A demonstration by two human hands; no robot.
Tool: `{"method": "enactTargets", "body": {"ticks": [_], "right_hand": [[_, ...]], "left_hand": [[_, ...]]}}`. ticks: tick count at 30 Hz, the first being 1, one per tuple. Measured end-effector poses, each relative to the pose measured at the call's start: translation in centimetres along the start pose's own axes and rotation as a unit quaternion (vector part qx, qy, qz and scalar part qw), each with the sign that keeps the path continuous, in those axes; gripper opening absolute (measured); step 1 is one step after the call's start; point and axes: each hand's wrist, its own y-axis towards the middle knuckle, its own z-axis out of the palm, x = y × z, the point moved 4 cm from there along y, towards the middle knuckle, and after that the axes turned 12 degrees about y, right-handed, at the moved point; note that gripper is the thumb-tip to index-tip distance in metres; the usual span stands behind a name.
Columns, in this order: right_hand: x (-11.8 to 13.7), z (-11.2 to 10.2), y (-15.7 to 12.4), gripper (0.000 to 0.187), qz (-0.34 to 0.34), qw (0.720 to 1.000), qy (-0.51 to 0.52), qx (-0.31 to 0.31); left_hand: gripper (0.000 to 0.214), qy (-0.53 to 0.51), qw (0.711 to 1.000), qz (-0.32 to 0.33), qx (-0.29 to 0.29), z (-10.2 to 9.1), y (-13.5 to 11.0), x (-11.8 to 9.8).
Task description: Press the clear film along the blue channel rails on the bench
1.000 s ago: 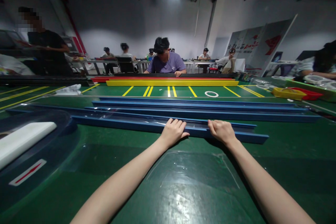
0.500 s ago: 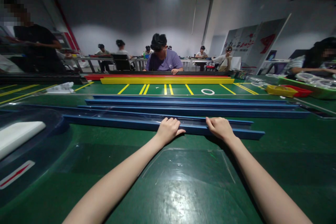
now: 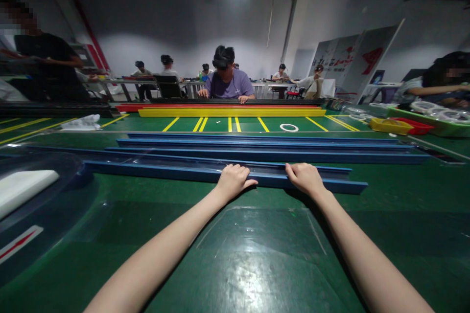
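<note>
A long blue channel rail [image 3: 154, 172] lies across the green table [image 3: 257, 254] in front of me. My left hand [image 3: 232, 181] curls over its near edge, fingers hooked into the channel and thumb on the front face. My right hand [image 3: 305, 177] grips the same rail a short way to the right. A clear strip seems to lie inside the channel between my hands. Behind it lie more blue rails [image 3: 264, 149], parallel to the first.
Yellow and red rails [image 3: 231, 112] lie at the table's far side, where a person in a purple shirt [image 3: 228, 85] sits. A clear curved cover with a white block [image 3: 25, 186] is at my left. Yellow and red trays [image 3: 400, 126] stand at right. A white ring [image 3: 289, 127] lies mid-table.
Both hands keep their hold on the near blue rail. The view has shifted slightly, so the rail and hands sit a little higher and further left in the picture.
</note>
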Motion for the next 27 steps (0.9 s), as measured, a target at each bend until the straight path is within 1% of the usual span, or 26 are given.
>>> {"method": "enactTargets", "body": {"ticks": [17,27], "right_hand": [[0.11,-0.04,0.06,0.052,0.016,1.0,-0.007,0.015],[0.13,-0.09,0.08,0.052,0.019,1.0,-0.01,0.013]], "left_hand": [[0.047,-0.012,1.0,-0.016,0.007,0.06,0.1,0.1],[0.044,0.002,1.0,-0.008,0.002,0.16,0.04,-0.02]]}}
